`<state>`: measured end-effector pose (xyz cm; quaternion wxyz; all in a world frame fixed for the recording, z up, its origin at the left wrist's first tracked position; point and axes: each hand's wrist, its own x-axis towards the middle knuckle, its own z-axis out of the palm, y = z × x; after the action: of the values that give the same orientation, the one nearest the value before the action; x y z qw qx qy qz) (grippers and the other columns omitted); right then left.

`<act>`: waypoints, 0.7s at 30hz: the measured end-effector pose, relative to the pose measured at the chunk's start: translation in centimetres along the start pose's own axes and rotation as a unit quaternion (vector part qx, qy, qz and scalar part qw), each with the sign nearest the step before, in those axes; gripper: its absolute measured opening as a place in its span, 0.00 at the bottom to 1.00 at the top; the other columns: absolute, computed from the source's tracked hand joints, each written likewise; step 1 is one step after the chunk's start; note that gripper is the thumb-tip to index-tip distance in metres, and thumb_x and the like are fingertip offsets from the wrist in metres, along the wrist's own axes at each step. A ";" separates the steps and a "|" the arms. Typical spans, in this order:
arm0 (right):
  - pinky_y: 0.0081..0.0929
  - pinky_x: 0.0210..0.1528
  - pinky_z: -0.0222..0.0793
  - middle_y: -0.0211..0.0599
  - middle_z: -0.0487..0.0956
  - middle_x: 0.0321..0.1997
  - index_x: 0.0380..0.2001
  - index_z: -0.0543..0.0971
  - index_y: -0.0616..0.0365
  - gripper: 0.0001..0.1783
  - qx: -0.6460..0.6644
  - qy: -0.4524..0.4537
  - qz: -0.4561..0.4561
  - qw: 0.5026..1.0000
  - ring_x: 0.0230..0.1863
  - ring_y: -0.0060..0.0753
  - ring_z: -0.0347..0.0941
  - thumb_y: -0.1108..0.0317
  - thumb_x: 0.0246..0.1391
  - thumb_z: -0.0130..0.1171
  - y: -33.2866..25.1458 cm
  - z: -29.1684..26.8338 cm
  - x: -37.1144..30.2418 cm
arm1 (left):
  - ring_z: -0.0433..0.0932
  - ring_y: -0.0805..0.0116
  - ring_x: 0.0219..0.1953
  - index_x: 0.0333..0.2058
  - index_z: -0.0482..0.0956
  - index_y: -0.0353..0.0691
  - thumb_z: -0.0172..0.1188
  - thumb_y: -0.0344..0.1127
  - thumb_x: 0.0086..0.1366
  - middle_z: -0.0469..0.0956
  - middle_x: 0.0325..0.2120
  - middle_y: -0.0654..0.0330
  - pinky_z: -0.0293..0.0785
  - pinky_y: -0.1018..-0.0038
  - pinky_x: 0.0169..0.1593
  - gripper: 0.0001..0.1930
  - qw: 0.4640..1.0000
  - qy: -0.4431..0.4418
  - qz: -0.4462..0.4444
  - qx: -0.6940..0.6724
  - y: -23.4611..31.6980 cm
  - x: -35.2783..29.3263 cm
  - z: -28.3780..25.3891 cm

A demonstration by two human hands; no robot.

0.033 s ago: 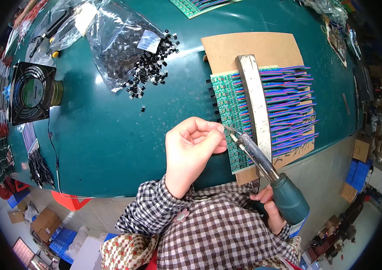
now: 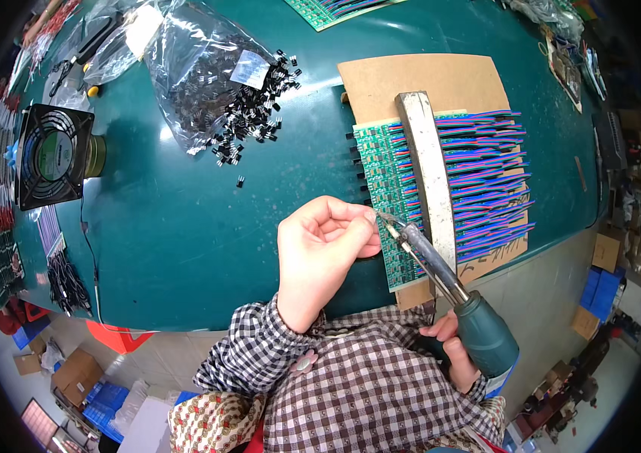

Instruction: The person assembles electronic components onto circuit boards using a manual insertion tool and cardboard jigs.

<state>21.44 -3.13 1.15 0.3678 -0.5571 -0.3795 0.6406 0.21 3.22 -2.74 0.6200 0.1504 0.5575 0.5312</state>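
My right hand (image 2: 458, 359) grips the green handle of a soldering iron (image 2: 488, 332), whose barrel points up and left. Its tip is over the left edge of a panel of green circuit boards (image 2: 373, 162), right beside my left fingertips. Thumb and forefinger of my left hand (image 2: 316, 245) are pinched together at that edge; the fingers hide whatever is between them. Small black connectors (image 2: 358, 162) stick out along the edge farther up. Blue, red and black wires (image 2: 482, 156) run right from the boards, and a metal bar (image 2: 432, 177) lies across them. Cardboard (image 2: 426, 83) lies underneath.
A clear plastic bag (image 2: 192, 68) spills loose black connectors (image 2: 256, 113) onto the green table, one (image 2: 240, 182) lying apart. At left stands a black fan (image 2: 52, 157) with a cable, near wire bundles (image 2: 67, 279). More boards (image 2: 328, 11) lie at the far edge.
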 end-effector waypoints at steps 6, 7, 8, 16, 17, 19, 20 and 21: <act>0.40 0.40 0.73 0.44 0.73 0.25 0.32 0.64 0.69 0.16 -0.019 -0.024 -0.006 1.000 0.30 0.35 0.73 0.79 0.40 0.59 0.4 -0.4 -0.2 | 0.76 0.73 0.23 0.28 0.73 0.29 0.55 0.28 0.57 0.76 0.23 0.55 0.76 0.80 0.30 0.06 1.000 0.000 0.005 -0.004 -0.2 0.0 0.0; 0.39 0.40 0.73 0.45 0.73 0.26 0.32 0.64 0.69 0.16 -0.013 -0.022 -0.007 1.000 0.31 0.35 0.73 0.80 0.40 0.58 0.6 -0.4 -0.2 | 0.76 0.73 0.23 0.28 0.73 0.29 0.55 0.28 0.57 0.76 0.23 0.55 0.76 0.80 0.30 0.06 1.000 -0.001 0.005 -0.004 -0.2 0.0 0.0; 0.39 0.41 0.73 0.46 0.73 0.27 0.32 0.64 0.69 0.16 -0.008 -0.019 -0.008 1.000 0.32 0.36 0.73 0.80 0.40 0.57 0.6 -0.4 -0.3 | 0.76 0.73 0.23 0.28 0.73 0.29 0.55 0.28 0.57 0.76 0.23 0.55 0.76 0.80 0.30 0.06 1.000 -0.001 0.006 -0.005 -0.2 0.0 0.0; 0.37 0.40 0.72 0.44 0.69 0.30 0.33 0.66 0.68 0.16 -0.045 -0.025 -0.032 0.998 0.35 0.37 0.69 0.67 0.45 0.55 -0.1 0.1 -0.2 | 0.76 0.73 0.23 0.29 0.73 0.29 0.54 0.28 0.57 0.76 0.23 0.55 0.76 0.80 0.30 0.06 1.000 0.001 0.008 -0.001 -0.2 0.0 0.0; 0.38 0.40 0.73 0.49 0.72 0.32 0.35 0.65 0.68 0.16 -0.027 -0.011 -0.022 0.999 0.37 0.39 0.72 0.77 0.41 0.57 -0.4 0.3 -0.1 | 0.76 0.73 0.23 0.28 0.73 0.29 0.54 0.28 0.57 0.76 0.23 0.55 0.76 0.80 0.30 0.06 1.000 0.000 0.009 -0.001 -0.3 0.0 -0.1; 0.37 0.40 0.73 0.49 0.72 0.32 0.34 0.65 0.68 0.17 -0.021 -0.024 -0.006 0.999 0.37 0.40 0.72 0.75 0.41 0.58 -0.6 0.2 0.1 | 0.76 0.73 0.23 0.29 0.73 0.29 0.54 0.28 0.57 0.76 0.23 0.55 0.76 0.80 0.30 0.06 1.000 0.003 0.006 -0.004 -0.2 0.0 -0.1; 0.37 0.40 0.73 0.49 0.72 0.32 0.34 0.66 0.68 0.17 -0.015 -0.036 0.009 0.999 0.37 0.40 0.72 0.74 0.41 0.59 -0.7 0.2 0.2 | 0.76 0.73 0.23 0.29 0.73 0.29 0.54 0.28 0.57 0.76 0.23 0.55 0.76 0.80 0.30 0.06 1.000 0.004 0.004 -0.007 -0.2 0.0 -0.1; 0.37 0.40 0.73 0.49 0.72 0.32 0.34 0.66 0.68 0.17 -0.015 -0.036 0.009 0.999 0.37 0.40 0.72 0.74 0.41 0.59 -0.5 0.1 0.2 | 0.76 0.73 0.23 0.29 0.73 0.29 0.54 0.28 0.57 0.76 0.23 0.55 0.76 0.80 0.30 0.06 1.000 0.004 0.004 -0.007 -0.2 -0.1 -0.1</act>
<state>21.35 -2.75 1.54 0.3397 -0.5424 -0.3973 0.6577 0.23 3.08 -2.86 0.6165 0.1460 0.5560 0.5380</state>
